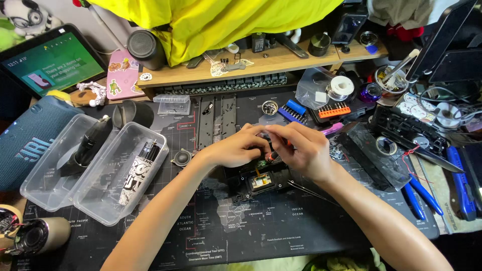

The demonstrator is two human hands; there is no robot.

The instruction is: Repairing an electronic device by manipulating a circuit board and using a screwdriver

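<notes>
Right now both my hands meet over a small black device [258, 181] with its casing off, lying on the dark map-printed mat [241, 236] that covers the counter. My left hand [236, 148] rests on the upper edge of the device, fingers curled down onto it as if steadying it, though I cannot tell whether they actually pinch anything. My right hand [304, 150] comes in from the other side, its fingers closed around a thin screwdriver [271, 156] with a reddish tip section, the point angled down toward a green board inside the device. A small pale rectangular part shows in the open frame just below my fingers. Thin metal tweezers [311, 192] lie on the mat just beside my right wrist. To the left, two clear plastic tubs [95, 175] sit side by side, one holding a black part, the other a black-and-white patterned cylinder. A small round speaker driver [182, 158] lies between the tubs and my left forearm. Above my hands are two long black panels [216, 120] laid flat, a small round tin of screws [269, 107], and an orange-and-blue bit set [334, 109]. Blue-handled pliers [420, 193] lie well off to the right. A blue fabric speaker [25, 140] sits at the far left, near a tablet [50, 62].
</notes>
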